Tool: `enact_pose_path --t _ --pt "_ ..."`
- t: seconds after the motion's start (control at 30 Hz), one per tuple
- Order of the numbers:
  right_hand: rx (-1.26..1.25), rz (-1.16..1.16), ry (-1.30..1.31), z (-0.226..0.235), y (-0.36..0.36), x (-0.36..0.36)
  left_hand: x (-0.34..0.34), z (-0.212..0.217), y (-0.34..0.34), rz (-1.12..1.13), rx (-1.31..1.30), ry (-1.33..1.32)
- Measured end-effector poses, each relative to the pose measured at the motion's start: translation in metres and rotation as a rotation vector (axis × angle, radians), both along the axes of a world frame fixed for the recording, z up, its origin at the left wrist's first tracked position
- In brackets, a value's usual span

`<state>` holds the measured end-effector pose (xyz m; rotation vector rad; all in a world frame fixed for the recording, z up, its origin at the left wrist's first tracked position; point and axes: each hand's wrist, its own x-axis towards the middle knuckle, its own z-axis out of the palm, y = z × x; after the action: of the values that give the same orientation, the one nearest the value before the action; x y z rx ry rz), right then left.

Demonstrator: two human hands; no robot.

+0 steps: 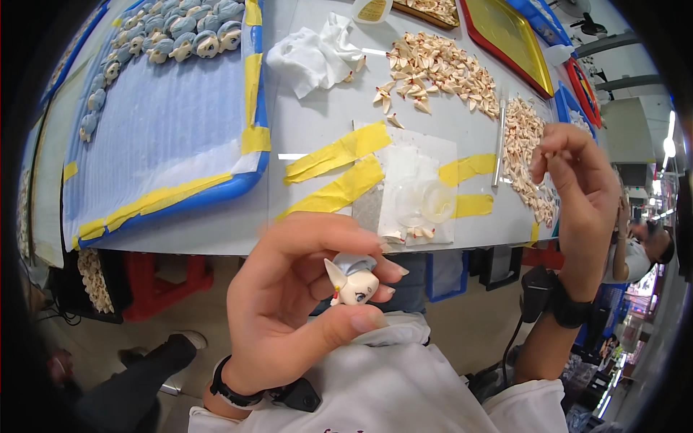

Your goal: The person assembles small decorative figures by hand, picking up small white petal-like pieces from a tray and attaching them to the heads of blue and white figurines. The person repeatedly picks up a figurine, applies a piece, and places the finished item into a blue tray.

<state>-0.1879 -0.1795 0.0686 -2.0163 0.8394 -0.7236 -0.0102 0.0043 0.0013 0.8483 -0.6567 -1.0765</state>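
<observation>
My left hand (pixel 278 310) is closed round a small figurine head (pixel 359 287) with pale blue hair, held between thumb and fingertips just off the table's near edge. One pointed ear with a red and yellow tip stands out from its left side. At the right, my right hand (pixel 588 180) is raised with thumb and fingers pinched together; what they grip, if anything, is too small to make out. It hovers beside a pile of small cream ear pieces (pixel 524 133) with red spots. A metal rod (pixel 499 141) lies along that pile's left side.
A blue-rimmed tray (pixel 216 189) holds several blue-haired heads at its far end. Loose ear pieces (pixel 447 72) cover the far table beside a crumpled white cloth (pixel 317 54). Yellow tape (pixel 339 151) flanks a paper pad with a clear round container (pixel 437 202). A gold tray (pixel 509 40) stands beyond.
</observation>
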Motion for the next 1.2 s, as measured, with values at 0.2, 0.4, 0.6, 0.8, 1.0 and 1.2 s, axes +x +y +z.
enact_pose_path --t 0.2,0.4,0.6,0.8,1.0,1.2 --pt "0.149 -0.080 -0.196 -0.021 0.006 -0.022 0.000 -0.002 -0.001 -0.025 0.017 -0.080" --pt "0.376 -0.080 -0.378 -0.020 0.018 -0.018 -0.003 -0.008 -0.003 -0.028 -0.084 -0.036" --pt "0.264 0.004 -0.347 -0.030 0.025 0.000 0.016 -0.023 -0.010 -0.100 -0.332 -0.433" --pt "0.088 -0.062 -0.132 -0.020 0.048 0.028 -0.004 -0.002 -0.006 0.004 -0.015 -0.019" --pt "-0.246 0.058 0.031 -0.029 0.049 0.034 0.006 -0.018 -0.008 -0.002 -0.117 -0.282" --pt "-0.400 0.045 0.169 -0.023 0.054 0.035 0.000 -0.015 -0.012 0.027 -0.089 -0.196"
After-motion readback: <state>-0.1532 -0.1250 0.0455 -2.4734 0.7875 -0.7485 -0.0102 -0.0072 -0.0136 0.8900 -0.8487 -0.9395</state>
